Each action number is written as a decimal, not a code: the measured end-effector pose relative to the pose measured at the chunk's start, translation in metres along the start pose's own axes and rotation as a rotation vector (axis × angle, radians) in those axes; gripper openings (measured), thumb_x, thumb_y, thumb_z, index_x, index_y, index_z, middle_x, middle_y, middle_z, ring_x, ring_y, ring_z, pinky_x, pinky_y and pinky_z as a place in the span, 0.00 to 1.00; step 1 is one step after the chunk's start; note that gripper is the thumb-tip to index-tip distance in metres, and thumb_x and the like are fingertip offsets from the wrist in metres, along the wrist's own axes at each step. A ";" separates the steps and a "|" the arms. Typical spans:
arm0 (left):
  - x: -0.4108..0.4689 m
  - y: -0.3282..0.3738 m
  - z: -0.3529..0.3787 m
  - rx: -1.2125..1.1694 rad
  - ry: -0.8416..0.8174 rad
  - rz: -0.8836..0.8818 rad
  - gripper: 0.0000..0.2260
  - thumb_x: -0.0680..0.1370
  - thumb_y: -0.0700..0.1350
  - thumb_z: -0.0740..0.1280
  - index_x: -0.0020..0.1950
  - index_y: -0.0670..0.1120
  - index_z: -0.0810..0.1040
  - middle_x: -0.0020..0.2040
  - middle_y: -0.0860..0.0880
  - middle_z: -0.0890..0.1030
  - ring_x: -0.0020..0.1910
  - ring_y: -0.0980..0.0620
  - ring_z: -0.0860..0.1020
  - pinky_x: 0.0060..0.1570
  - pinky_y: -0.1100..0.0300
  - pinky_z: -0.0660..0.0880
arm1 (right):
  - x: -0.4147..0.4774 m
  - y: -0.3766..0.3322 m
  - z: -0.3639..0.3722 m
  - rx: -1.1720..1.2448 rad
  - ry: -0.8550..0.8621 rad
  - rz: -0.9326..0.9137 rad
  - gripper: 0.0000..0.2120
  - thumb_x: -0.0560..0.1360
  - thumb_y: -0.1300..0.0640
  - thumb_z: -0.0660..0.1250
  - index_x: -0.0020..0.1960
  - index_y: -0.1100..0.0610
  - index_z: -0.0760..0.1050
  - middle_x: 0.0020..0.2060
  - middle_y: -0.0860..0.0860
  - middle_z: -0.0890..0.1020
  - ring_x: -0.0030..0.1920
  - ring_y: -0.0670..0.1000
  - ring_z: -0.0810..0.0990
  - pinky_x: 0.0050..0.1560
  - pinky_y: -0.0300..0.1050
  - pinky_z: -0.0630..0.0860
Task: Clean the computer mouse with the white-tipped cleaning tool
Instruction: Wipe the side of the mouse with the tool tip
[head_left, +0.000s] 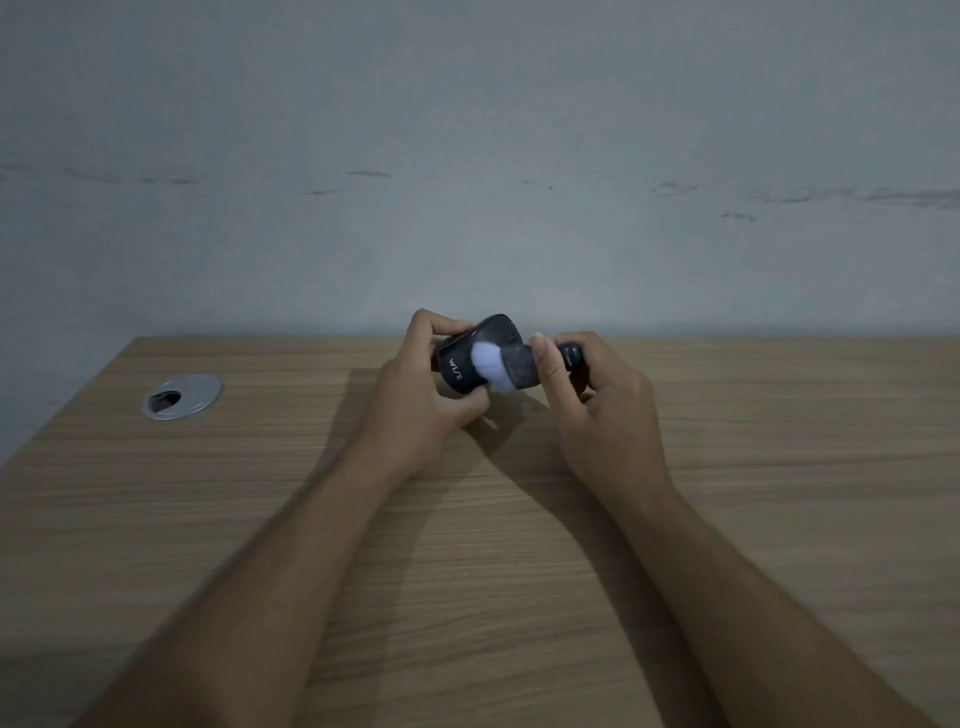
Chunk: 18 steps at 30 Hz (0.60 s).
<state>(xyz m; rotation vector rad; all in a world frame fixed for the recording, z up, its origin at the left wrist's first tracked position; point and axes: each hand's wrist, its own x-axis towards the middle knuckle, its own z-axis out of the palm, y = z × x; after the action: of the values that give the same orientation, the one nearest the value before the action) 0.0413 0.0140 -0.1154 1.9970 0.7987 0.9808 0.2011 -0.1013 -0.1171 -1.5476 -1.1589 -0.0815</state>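
Note:
A black computer mouse (460, 364) with white lettering on its side is held above the wooden desk (779, 467), near the desk's far edge. My left hand (421, 395) grips it from the left and tilts it on its side. My right hand (592, 400) holds a dark cleaning tool (519, 366) whose soft white tip (485, 364) presses against the mouse's upper surface. The tool's rounded dark end (571, 353) sticks out past my right fingers. Part of the mouse is hidden by my left fingers.
A round silver cable grommet (182, 396) is set into the desk at the far left. A grey scuffed wall (467, 156) rises right behind the desk's far edge. Both forearms stretch across the desk's middle.

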 end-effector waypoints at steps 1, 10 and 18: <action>0.001 -0.002 0.001 -0.029 0.002 -0.019 0.25 0.73 0.40 0.79 0.65 0.54 0.73 0.52 0.56 0.86 0.34 0.63 0.81 0.38 0.64 0.76 | 0.001 0.001 -0.001 -0.009 0.028 0.018 0.10 0.86 0.50 0.69 0.51 0.54 0.84 0.35 0.42 0.81 0.34 0.42 0.79 0.37 0.29 0.68; -0.004 0.008 0.000 -0.014 -0.107 -0.044 0.24 0.74 0.38 0.80 0.64 0.49 0.72 0.54 0.51 0.86 0.34 0.53 0.83 0.32 0.57 0.83 | 0.006 0.010 -0.005 -0.035 0.106 0.079 0.09 0.86 0.48 0.70 0.60 0.51 0.86 0.47 0.43 0.87 0.43 0.41 0.82 0.44 0.31 0.73; -0.004 0.008 0.002 0.115 0.012 -0.098 0.23 0.72 0.43 0.81 0.62 0.50 0.74 0.51 0.54 0.86 0.43 0.57 0.85 0.37 0.71 0.75 | 0.002 0.009 -0.005 -0.099 0.056 -0.023 0.08 0.85 0.50 0.70 0.58 0.52 0.85 0.46 0.46 0.86 0.39 0.45 0.81 0.43 0.37 0.75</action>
<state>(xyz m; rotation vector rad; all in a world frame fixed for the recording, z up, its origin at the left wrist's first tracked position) 0.0426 0.0056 -0.1108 2.0295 0.9693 0.9091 0.2112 -0.1027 -0.1209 -1.6088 -1.1437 -0.1989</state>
